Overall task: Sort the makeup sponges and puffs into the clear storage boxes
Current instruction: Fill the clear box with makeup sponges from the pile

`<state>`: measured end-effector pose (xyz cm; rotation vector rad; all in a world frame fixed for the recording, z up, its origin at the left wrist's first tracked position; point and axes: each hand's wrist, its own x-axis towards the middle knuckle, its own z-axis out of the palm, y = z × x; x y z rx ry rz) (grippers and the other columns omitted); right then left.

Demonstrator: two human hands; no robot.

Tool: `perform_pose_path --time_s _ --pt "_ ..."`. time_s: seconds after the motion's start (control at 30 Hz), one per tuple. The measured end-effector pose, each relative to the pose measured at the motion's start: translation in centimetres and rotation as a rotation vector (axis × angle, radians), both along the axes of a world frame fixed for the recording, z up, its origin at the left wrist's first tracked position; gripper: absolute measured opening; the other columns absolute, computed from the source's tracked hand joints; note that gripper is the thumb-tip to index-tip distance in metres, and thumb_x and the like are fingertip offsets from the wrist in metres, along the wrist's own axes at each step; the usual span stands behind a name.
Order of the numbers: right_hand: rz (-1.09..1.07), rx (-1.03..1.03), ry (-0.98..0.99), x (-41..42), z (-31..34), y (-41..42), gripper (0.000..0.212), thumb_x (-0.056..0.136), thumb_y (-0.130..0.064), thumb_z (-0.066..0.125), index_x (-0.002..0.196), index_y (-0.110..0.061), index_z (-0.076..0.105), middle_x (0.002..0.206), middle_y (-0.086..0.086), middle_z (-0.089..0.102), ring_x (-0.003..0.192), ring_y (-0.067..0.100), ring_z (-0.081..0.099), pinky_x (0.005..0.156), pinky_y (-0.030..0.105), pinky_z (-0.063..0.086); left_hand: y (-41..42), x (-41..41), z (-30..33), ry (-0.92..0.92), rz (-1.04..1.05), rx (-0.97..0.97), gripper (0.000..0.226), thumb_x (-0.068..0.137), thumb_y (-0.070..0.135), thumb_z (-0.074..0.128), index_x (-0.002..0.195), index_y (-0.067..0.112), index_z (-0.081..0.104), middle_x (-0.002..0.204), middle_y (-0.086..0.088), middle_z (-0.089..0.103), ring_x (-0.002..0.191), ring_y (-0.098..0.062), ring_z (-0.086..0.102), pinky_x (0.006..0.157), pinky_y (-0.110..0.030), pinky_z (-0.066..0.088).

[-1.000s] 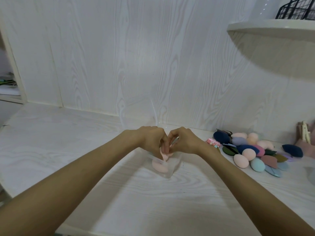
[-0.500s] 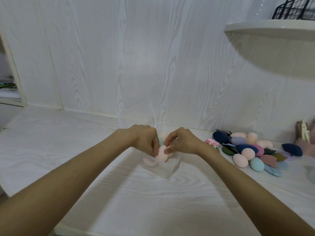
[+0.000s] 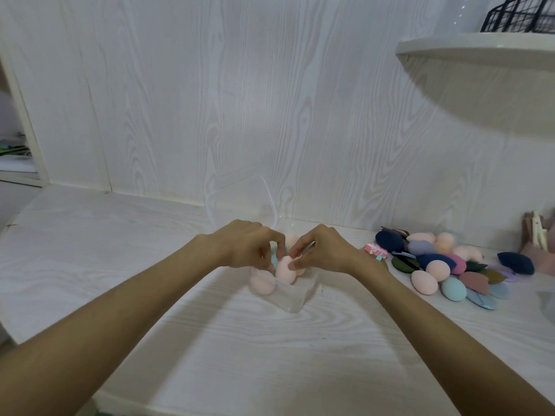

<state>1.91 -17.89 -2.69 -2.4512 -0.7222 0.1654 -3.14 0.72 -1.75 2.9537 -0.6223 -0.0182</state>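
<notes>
A clear storage box (image 3: 297, 301) stands on the white table, its open lid (image 3: 240, 199) upright behind it. Inside lie pink egg-shaped sponges (image 3: 262, 282) and a bit of a teal one. Both hands meet over the box. My left hand (image 3: 249, 247) and my right hand (image 3: 324, 250) pinch one pink sponge (image 3: 285, 271) between their fingertips at the box's rim. A heap of loose sponges and puffs (image 3: 435, 262), pink, navy, teal, green and mauve, lies on the table to the right.
A small pink patterned item (image 3: 374, 250) lies between my right wrist and the heap. A navy puff (image 3: 515, 262) sits apart at far right beside a pinkish holder (image 3: 537, 235). A white shelf (image 3: 480, 48) with a black wire basket (image 3: 516, 13) hangs at upper right.
The pink sponge between my fingers has come up from deep in the box to its rim. Another pink sponge has shifted left inside. Both hands stay together over the box.
</notes>
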Motion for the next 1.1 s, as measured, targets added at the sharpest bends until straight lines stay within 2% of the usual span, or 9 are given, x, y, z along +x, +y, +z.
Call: perform_pose_path --time_s 0.2,0.33,0.47,0.6,0.73,0.83,0.97,1.03,1.1 --pt "0.008 0.009 0.005 0.1 0.0 -0.1 0.022 0.068 -0.02 0.083 0.088 -0.017 0.077 0.089 -0.002 0.072 0.076 0.006 0.061 0.08 0.023 0.051 -0.1 -0.1 0.1 0.104 0.043 -0.047 0.02 0.083 0.04 0.059 0.103 0.039 0.056 0.092 0.018 0.069 0.087 -0.01 0.056 0.073 -0.027 0.041" --pt "0.012 -0.004 -0.002 0.0 -0.1 -0.2 0.022 0.067 -0.021 0.083 0.088 -0.016 0.076 0.095 0.001 0.072 0.083 0.011 0.063 0.082 0.026 0.051 -0.1 0.2 0.0 0.057 0.011 -0.067 0.028 0.079 0.029 0.066 0.1 0.037 0.049 0.087 0.02 0.07 0.079 -0.009 0.056 0.069 -0.028 0.042" --pt "-0.005 0.005 -0.02 -0.1 -0.1 -0.2 0.024 0.063 -0.02 0.086 0.075 -0.02 0.065 0.086 -0.003 0.066 0.079 0.011 0.06 0.081 0.028 0.051 -0.2 0.4 0.0 0.048 -0.014 -0.014 0.037 0.082 0.027 0.065 0.114 0.041 0.052 0.094 0.017 0.071 0.083 -0.01 0.057 0.07 -0.029 0.044" --pt "0.01 -0.019 0.004 -0.1 0.4 -0.2 0.031 0.061 -0.021 0.087 0.07 -0.023 0.057 0.094 0.003 0.067 0.081 0.014 0.06 0.08 0.031 0.051 -0.3 0.5 0.3 0.045 -0.041 0.066 0.038 0.085 0.029 0.063 0.119 0.044 0.054 0.099 0.017 0.07 0.084 -0.008 0.053 0.068 -0.026 0.041" --pt "0.098 -0.067 0.086 -0.3 2.2 -1.0 0.025 0.068 -0.019 0.083 0.087 -0.018 0.067 0.1 0.002 0.07 0.087 0.01 0.065 0.083 0.025 0.052 -0.3 0.7 0.3 0.043 -0.052 0.086 0.04 0.085 0.029 0.061 0.121 0.045 0.053 0.099 0.018 0.069 0.083 -0.006 0.051 0.067 -0.025 0.041" --pt "-0.017 -0.024 0.129 1.0 5.0 -4.8 0.013 0.083 -0.016 0.07 0.094 -0.01 0.067 0.094 0.003 0.069 0.079 0.011 0.065 0.071 0.022 0.054 -0.1 0.7 0.2 0.045 -0.045 0.07 0.039 0.086 0.031 0.06 0.121 0.046 0.052 0.099 0.019 0.068 0.084 -0.007 0.052 0.068 -0.026 0.041" --pt "-0.516 -0.546 -0.064 4.3 4.1 -13.0 0.017 0.086 -0.02 0.061 0.074 -0.01 0.055 0.067 0.003 0.056 0.063 0.017 0.055 0.052 0.021 0.039 0.0 0.7 0.2 0.06 -0.044 0.075 0.039 0.087 0.032 0.059 0.122 0.046 0.051 0.099 0.019 0.068 0.094 -0.011 0.056 0.075 -0.03 0.045" --pt "-0.545 -0.76 -0.035 5.0 2.1 -15.3 0.02 0.088 -0.029 0.06 0.093 -0.01 0.058 0.079 0.003 0.058 0.067 0.015 0.054 0.054 0.021 0.039 -0.1 0.7 0.2 0.06 -0.049 0.081 0.039 0.087 0.032 0.059 0.122 0.046 0.051 0.1 0.019 0.068 0.094 -0.011 0.056 0.072 -0.027 0.043" --pt "-0.522 -0.835 0.016 5.4 0.3 -16.1 0.035 0.09 -0.029 0.059 0.12 -0.013 0.05 0.106 0.005 0.059 0.083 0.017 0.053 0.071 0.025 0.045 -0.1 0.8 0.3 0.061 -0.046 0.09 0.039 0.087 0.032 0.059 0.123 0.046 0.051 0.101 0.019 0.068 0.096 -0.012 0.055 0.073 -0.027 0.042"
